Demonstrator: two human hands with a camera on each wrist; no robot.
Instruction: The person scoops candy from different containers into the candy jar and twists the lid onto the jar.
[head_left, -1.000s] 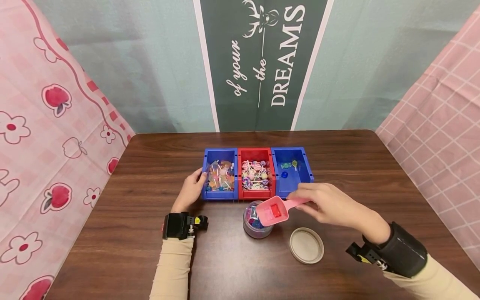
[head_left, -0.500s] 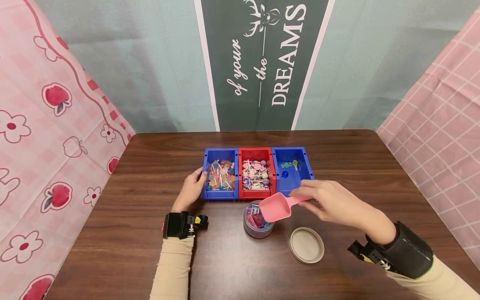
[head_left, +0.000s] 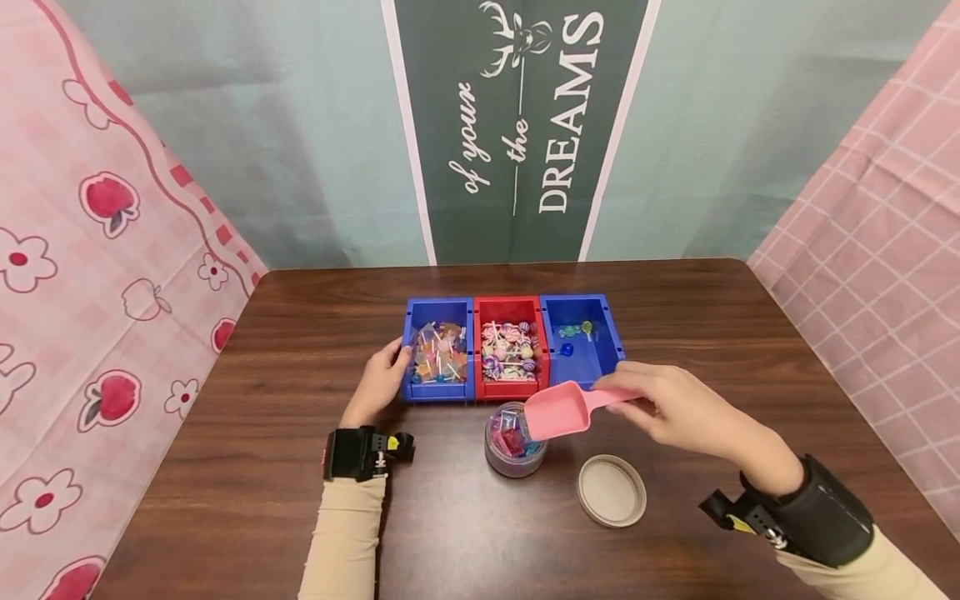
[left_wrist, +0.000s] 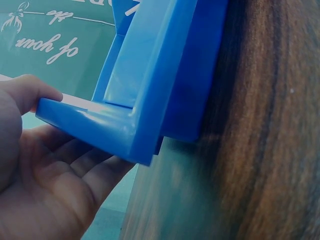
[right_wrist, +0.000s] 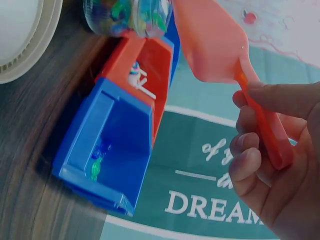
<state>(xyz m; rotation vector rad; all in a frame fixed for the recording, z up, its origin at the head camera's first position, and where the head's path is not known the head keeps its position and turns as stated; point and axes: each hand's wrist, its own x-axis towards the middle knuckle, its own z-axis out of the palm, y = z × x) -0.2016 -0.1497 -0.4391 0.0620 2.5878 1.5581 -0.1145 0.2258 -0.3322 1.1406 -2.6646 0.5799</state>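
My left hand point(head_left: 381, 385) grips the outer side wall of the left blue bin point(head_left: 439, 392); in the left wrist view its thumb lies over the rim point(left_wrist: 85, 117) and the fingers curl beneath. My right hand point(head_left: 678, 408) holds a pink scoop point(head_left: 557, 410) by the handle, with thumb and curled fingers around it. The scoop's bowl looks empty and tilts at the right side of a clear jar point(head_left: 513, 468), overlapping its rim. Inside the jar lie wrapped candies, a red one point(head_left: 513, 440) on top. Beside the jar, a round pale lid point(head_left: 611, 492) rests on the table.
A red bin point(head_left: 512, 389) full of small lollipops stands between the left blue bin, filled with lollipops and clear pieces, and a right blue bin point(head_left: 581, 367). That one holds a blue candy point(head_left: 566, 349), a green candy point(head_left: 570, 331) and a yellow-green lollipop point(head_left: 587, 327). Fabric hangs around the wooden table.
The red wrapped candy has dropped from the scoop into the jar. My right hand has then drawn the scoop slightly right. My left hand has stayed on the bin.
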